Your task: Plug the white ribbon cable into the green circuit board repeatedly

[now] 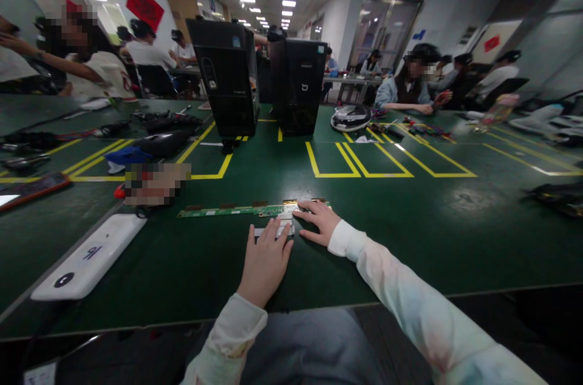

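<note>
A long narrow green circuit board [228,211] lies flat on the green table [410,239] in front of me. My right hand [317,222] rests on its right end, fingers spread and pressing down. My left hand [265,260] lies flat just below the board, its stretched fingers on a small white strip [286,230] next to the board. Neither hand grips anything.
Two black computer towers [230,84] [298,92] stand behind the board. A white flat device [86,257] lies at the left, a blurred object [155,183] beyond it. Tools and cables litter the far left. Other people sit at the table's far sides.
</note>
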`<state>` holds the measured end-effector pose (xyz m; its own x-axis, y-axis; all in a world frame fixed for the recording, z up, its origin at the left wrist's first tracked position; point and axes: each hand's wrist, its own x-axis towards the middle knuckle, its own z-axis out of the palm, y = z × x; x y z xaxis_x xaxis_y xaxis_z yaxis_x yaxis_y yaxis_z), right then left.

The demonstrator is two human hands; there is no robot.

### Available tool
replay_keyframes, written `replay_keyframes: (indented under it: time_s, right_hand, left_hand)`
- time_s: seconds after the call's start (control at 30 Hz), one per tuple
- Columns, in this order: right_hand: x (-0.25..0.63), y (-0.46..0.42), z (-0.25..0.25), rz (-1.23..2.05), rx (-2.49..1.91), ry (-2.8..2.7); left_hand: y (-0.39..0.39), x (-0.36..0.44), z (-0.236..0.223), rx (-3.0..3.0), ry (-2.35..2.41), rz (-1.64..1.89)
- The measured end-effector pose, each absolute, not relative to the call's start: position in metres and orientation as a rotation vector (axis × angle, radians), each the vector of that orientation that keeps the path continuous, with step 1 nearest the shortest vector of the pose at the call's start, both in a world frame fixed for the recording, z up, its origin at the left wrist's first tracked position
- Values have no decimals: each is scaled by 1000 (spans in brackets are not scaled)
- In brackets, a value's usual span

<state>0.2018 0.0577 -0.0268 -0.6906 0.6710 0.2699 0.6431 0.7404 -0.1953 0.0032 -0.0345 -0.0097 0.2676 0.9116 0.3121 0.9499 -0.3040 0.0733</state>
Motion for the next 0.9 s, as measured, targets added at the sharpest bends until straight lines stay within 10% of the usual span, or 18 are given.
replay_keyframes:
  time_s: [0.9]
  right_hand:
    - [201, 58, -27, 146, -1007, -2607]
  left_hand:
    - [-31, 6, -6, -2394, -1783, -433]
